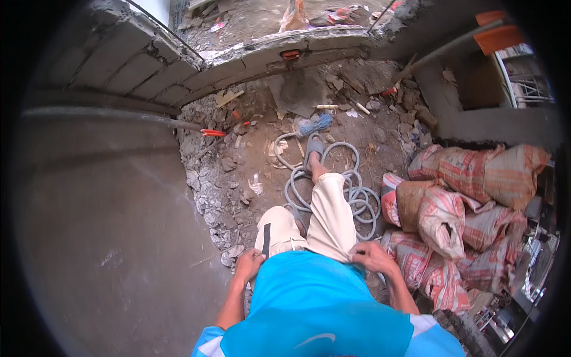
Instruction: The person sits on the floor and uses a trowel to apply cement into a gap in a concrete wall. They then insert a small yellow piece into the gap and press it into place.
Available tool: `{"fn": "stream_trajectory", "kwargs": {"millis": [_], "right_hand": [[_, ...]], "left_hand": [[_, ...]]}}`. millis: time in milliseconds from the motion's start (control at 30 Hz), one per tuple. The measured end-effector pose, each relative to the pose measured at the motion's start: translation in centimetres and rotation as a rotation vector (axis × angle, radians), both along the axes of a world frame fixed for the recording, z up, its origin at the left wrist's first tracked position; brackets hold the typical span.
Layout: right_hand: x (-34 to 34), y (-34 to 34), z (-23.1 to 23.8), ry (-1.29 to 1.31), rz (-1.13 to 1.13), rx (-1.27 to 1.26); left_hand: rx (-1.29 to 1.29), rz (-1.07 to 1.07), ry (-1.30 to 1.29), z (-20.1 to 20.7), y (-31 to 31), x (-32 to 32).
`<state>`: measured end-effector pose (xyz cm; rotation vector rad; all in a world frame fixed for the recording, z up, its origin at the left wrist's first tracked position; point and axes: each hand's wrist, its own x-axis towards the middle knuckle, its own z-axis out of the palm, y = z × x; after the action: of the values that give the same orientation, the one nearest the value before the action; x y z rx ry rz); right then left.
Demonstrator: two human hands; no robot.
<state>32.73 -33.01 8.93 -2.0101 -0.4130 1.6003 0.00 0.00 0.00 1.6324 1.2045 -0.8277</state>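
Observing remotely. Main hazard, my judgement: a stumble, if the grey slipper (pixel 315 146), set among the loops of the grey hose (pixel 361 190), snags one; loose rubble (pixel 228 164) left of the hose could also turn a foot. Beige trousers (pixel 333 205): on the near side of the hose, worn. Left hand (pixel 251 258): fingers curled nearly closed, seemingly pinching the trouser cloth. Right hand (pixel 372 257): likewise, at the opposite hip. Grip firmness: I can't judge.
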Motion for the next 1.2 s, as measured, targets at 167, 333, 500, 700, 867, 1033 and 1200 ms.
{"fn": "stream_trajectory", "kwargs": {"millis": [167,333,500,700,867,1033,1200], "right_hand": [[14.4,7.4,-5.5,0.292,0.093,0.195],[27.2,15.7,-6.3,0.344,0.272,0.130],[33.2,17.5,-5.5,0.457,0.325,-0.029],[36.1,21.5,-9.5,0.587,0.359,-0.049],[36.6,27.2,-11.4,0.629,0.194,-0.106],[36.9,35.0,-19.8,0.296,-0.392,0.048],[46.7,45.5,-40.2,-0.125,-0.243,0.293]], "left_hand": [[0.264,0.255,-0.173,-4.0,-0.3,5.2],[-0.127,0.235,-0.037,1.1,8.9,16.1],[-0.526,0.355,0.007,5.4,11.4,21.2],[-0.358,-0.335,-0.032,1.2,20.5,30.4],[-0.081,-0.568,-0.131,-6.6,31.0,43.9],[0.123,-0.157,-0.714,-25.5,39.3,57.3],[-0.034,0.223,-0.582,-41.5,45.3,67.1]]}}
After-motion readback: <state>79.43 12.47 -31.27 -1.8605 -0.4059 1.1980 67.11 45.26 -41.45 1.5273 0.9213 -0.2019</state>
